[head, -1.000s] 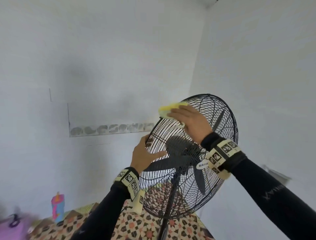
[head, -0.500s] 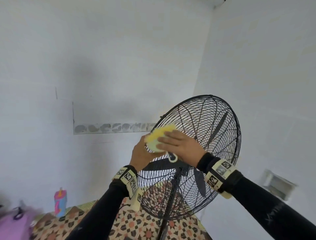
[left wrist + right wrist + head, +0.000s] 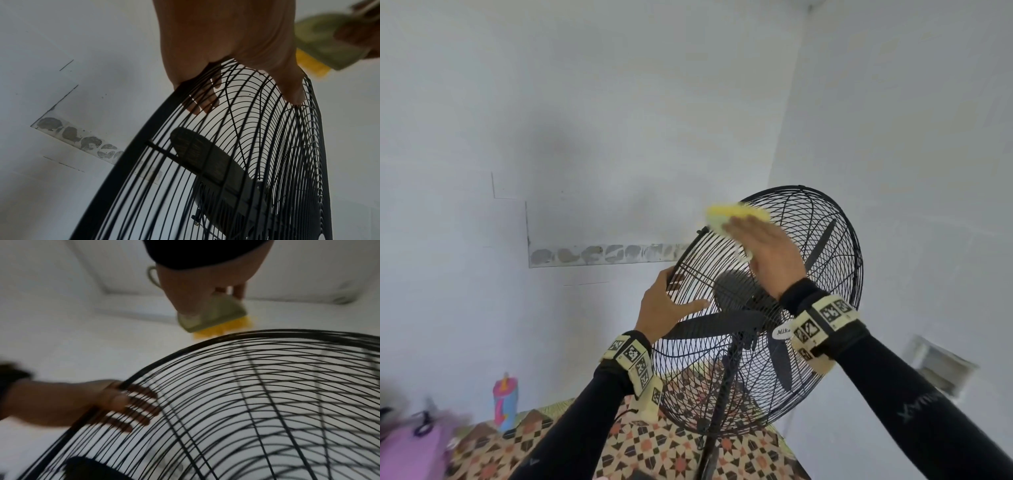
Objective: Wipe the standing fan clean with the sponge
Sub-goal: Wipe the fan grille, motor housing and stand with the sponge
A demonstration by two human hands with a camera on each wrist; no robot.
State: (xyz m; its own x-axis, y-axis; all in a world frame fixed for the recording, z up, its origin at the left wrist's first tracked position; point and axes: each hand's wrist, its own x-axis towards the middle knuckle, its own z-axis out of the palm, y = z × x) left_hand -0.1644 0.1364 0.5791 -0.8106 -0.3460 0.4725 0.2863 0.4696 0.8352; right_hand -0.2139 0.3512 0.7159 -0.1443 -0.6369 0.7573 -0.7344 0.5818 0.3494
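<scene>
A black standing fan [image 3: 835,267] with a wire cage is tilted toward me near the room corner. My right hand [image 3: 767,250] holds a yellow sponge [image 3: 726,214] against the cage's upper left rim. My left hand [image 3: 664,308] grips the cage's left rim, thumb on the near grille and fingers behind the wires. The left wrist view shows that hand [image 3: 226,40] on the cage [image 3: 267,146] with the sponge [image 3: 320,40] blurred above. From the right wrist, the sponge [image 3: 216,316] sits at the top of the cage rim [image 3: 267,386] under my hand [image 3: 195,288].
The fan's pole [image 3: 717,404] runs down to a patterned floor [image 3: 654,452]. A blue and pink bottle [image 3: 505,401] and a purple object [image 3: 410,442] lie at the lower left. White walls meet behind the fan, and a wall recess [image 3: 941,363] sits at the right.
My right hand swept the sponge down to the cage's left side, then back up to the upper rim. My left hand kept its grip on the rim.
</scene>
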